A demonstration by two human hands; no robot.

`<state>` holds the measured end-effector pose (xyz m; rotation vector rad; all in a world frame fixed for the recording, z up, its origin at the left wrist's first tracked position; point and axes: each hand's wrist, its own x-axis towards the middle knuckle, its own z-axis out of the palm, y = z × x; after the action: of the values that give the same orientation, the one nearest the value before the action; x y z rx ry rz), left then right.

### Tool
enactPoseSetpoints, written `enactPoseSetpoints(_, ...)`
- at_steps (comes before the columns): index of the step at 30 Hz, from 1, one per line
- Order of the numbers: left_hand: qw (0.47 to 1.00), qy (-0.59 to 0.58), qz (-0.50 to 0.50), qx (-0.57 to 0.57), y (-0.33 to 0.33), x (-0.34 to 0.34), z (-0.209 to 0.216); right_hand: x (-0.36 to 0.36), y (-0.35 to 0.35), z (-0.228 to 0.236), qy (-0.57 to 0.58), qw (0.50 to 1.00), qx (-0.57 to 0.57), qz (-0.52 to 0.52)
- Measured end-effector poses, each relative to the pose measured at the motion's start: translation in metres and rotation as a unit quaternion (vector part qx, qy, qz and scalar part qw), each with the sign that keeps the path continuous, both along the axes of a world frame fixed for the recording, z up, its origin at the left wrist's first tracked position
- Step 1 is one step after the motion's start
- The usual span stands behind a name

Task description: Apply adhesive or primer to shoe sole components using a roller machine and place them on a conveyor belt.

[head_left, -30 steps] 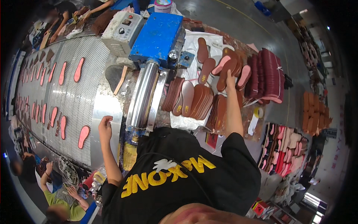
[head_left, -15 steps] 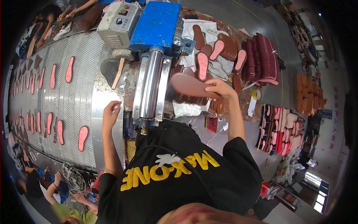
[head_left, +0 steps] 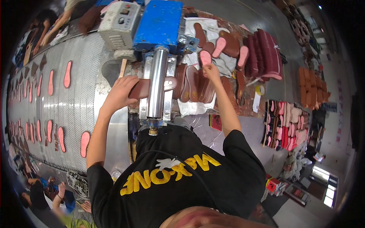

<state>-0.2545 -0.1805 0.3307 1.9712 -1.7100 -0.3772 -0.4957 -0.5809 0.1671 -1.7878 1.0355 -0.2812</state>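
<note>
A brown shoe insole [head_left: 140, 89] lies across the machine beneath the shiny metal roller [head_left: 157, 83], its lighter end showing on the roller's right. My left hand [head_left: 122, 91] is at its left end, thumb and fingers on either side of it. To the right of the roller, my right hand [head_left: 211, 71] pinches the lower end of a pink-faced insole [head_left: 205, 57], which rests among others on white cloth. Brown insoles [head_left: 192, 85] stand in a row between the roller and my right forearm. My fingertips partly cover both insoles I touch.
Left of me, a mesh conveyor [head_left: 78, 106] carries pink insoles. A blue machine housing [head_left: 157, 24] and a grey control box [head_left: 119, 24] stand behind the roller. Bundled maroon insoles [head_left: 262, 53] and a tape roll [head_left: 260, 90] lie at right. Other people work along the conveyor's sides.
The brown insole passed from my right hand to under the roller. My left hand rose to its left end. My right hand moved up and left onto a pink-faced insole.
</note>
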Motion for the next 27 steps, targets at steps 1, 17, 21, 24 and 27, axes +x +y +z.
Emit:
enactPoseSetpoints(1,0.999,-0.043,0.011,0.005,0.008,0.006,-0.002,-0.006,-0.015,-0.019,0.067,0.962,-0.263,-0.004)
enactPoseSetpoints(17,0.456,0.835,0.281,-0.127,0.215,0.081,-0.191,-0.013,-0.017,-0.028,0.019,0.973,-0.222,-0.058)
enactPoseSetpoints(21,0.436,0.813,0.311,-0.227,0.247,0.121,-0.195,-0.026,0.049,0.026,-0.123,0.975,0.092,-0.162)
enactPoseSetpoints(24,0.396,0.771,0.432,-0.25,0.28,0.161,-0.247,-0.088,0.07,0.005,-0.176,0.961,-0.081,-0.198)
enactPoseSetpoints(27,0.362,0.673,0.614,-0.197,0.284,0.195,-0.287,-0.157,0.112,-0.015,-0.077,0.979,-0.009,-0.19)
